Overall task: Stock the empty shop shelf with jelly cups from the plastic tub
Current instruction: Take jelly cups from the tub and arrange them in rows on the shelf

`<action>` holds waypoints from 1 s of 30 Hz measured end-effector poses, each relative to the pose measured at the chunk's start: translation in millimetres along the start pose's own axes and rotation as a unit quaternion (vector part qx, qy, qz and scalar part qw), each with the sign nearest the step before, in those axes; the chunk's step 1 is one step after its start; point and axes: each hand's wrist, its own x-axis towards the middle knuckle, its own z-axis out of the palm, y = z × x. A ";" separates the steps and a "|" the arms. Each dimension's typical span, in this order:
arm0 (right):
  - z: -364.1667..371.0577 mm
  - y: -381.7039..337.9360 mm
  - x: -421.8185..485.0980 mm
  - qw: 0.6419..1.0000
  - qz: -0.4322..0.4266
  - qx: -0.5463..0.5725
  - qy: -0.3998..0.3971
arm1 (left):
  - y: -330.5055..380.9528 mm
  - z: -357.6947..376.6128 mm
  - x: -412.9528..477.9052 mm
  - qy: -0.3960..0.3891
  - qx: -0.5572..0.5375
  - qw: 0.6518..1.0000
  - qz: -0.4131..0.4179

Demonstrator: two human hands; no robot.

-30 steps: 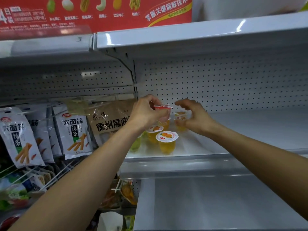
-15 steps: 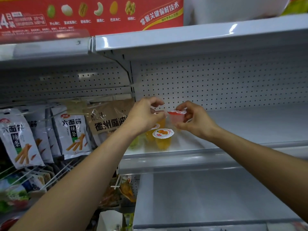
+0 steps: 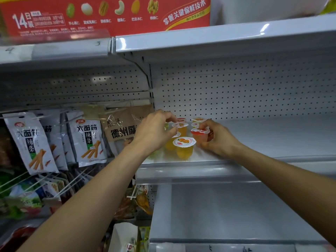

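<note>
The right hand (image 3: 216, 140) pinches a red jelly cup (image 3: 199, 136) low over the white shelf (image 3: 269, 140), just right of the orange jelly cups (image 3: 184, 148) clustered at its left end. The left hand (image 3: 154, 132) hovers with curled fingers beside them; I cannot tell whether it grips one.

You see orange jelly cups (image 3: 184, 151) under white orange-printed lids (image 3: 184, 141), one red-lidded pink cup (image 3: 200, 137), white shelf (image 3: 263, 142), dotted white backboard (image 3: 236, 91).
</note>
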 end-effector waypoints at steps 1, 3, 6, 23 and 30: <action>-0.6 -0.6 -0.9 1.000 0.006 -0.006 -0.006 | 0.0 -0.8 -1.3 0.001 -0.001 1.000 0.000; -2.2 -1.7 -2.9 1.000 0.013 -0.025 -0.014 | 1.2 -3.1 -4.3 0.001 -0.004 1.000 -0.001; -5.2 -5.1 -10.1 0.996 0.028 -0.081 -0.020 | 3.4 -8.8 -11.3 0.002 -0.002 1.000 -0.003; 99.7 -4.5 -216.4 0.976 -0.158 -0.132 0.073 | -45.9 28.9 -250.5 -0.031 -0.086 0.994 -0.053; 210.4 44.1 -302.2 0.975 -0.086 -0.086 -0.186 | -101.8 89.8 -394.1 -0.265 -0.051 0.951 -0.148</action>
